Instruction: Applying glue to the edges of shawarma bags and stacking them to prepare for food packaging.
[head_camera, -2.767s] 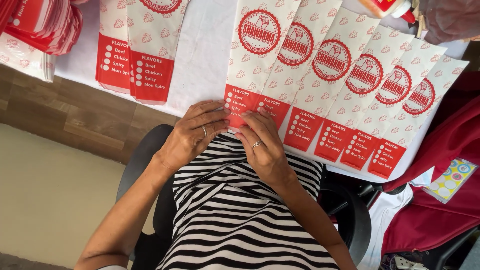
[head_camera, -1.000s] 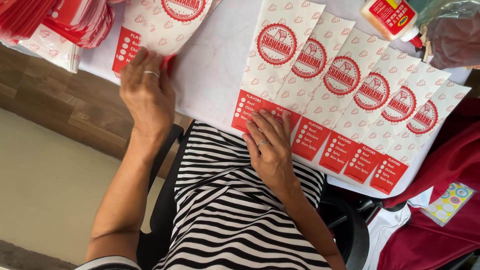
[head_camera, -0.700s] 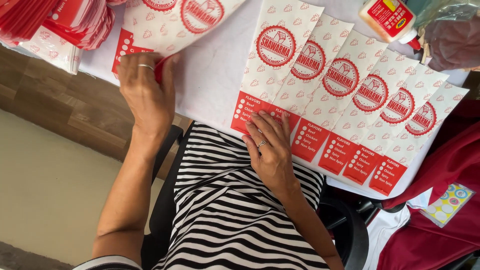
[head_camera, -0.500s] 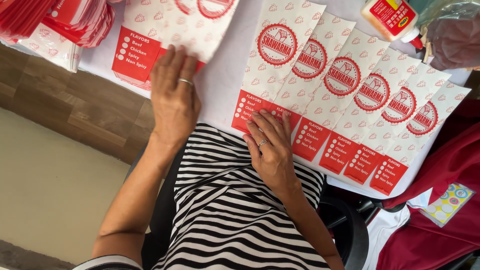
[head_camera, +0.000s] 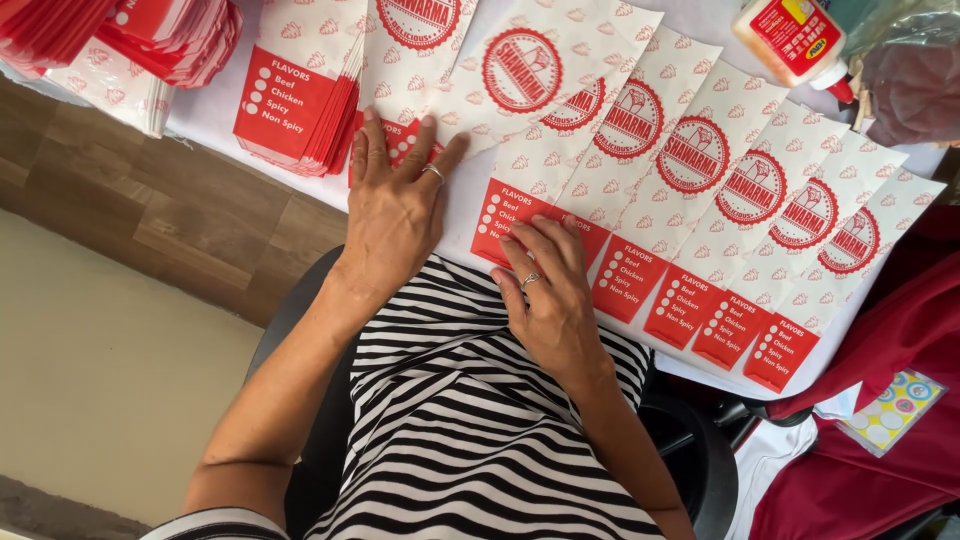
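Observation:
My left hand lies flat, fingers spread, on the red end of a white and red paper bag. That bag sits tilted, overlapping the left end of a fanned row of like bags along the table edge. My right hand presses flat on the red end of the row's first bag, fingers together. Each hand wears a ring.
A stack of the same bags lies left of my left hand, with a looser pile at the far left. A glue bottle and a plastic bag sit top right. A sticker sheet rests on red cloth at right.
My left hand reached to the stack at left, took one bag and drew it right, up against the row. My right hand stayed pressed on the row's end.

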